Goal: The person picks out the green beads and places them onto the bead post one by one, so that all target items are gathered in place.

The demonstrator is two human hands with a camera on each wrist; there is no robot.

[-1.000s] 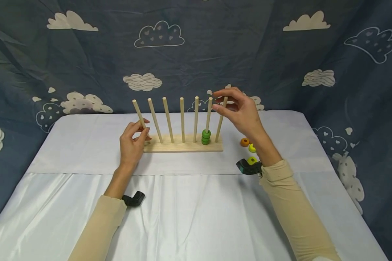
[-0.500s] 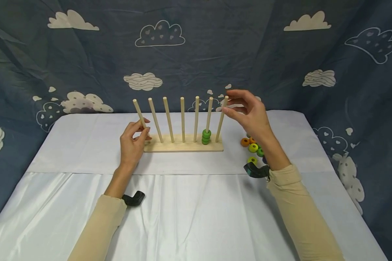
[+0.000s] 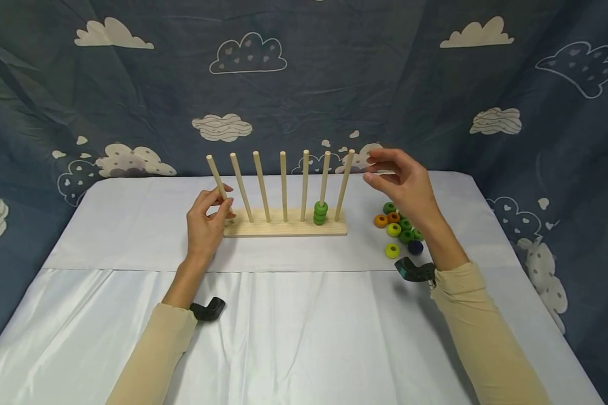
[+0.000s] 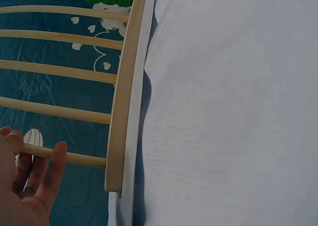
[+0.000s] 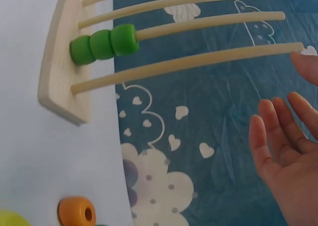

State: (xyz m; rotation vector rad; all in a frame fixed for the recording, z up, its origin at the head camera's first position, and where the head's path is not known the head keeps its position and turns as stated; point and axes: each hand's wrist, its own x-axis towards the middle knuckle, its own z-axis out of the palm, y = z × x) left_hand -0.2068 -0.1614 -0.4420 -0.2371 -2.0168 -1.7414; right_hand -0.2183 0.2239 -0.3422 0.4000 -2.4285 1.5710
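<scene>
A wooden peg rack (image 3: 286, 229) with a row of several upright pegs stands on the white-covered table. Three green beads (image 3: 321, 213) are stacked low on its second peg from the right; the right wrist view shows these green beads (image 5: 103, 44) threaded against the base. My left hand (image 3: 206, 220) pinches the leftmost peg (image 3: 215, 175) near its lower part, thumb and fingers on either side of it in the left wrist view. To the right of the rightmost peg (image 3: 344, 185), my right hand (image 3: 407, 185) hovers with loosely bent fingers and nothing between them.
Loose beads lie right of the rack: several green beads (image 3: 405, 236), orange beads (image 3: 380, 221), yellow beads (image 3: 392, 251) and a dark blue bead (image 3: 415, 247). A dark cloud-patterned cloth (image 3: 334, 84) hangs behind the table.
My right hand has moved away from the tops of the two right pegs, to the right and slightly down, uncovering more loose beads. The left hand stays on its peg.
</scene>
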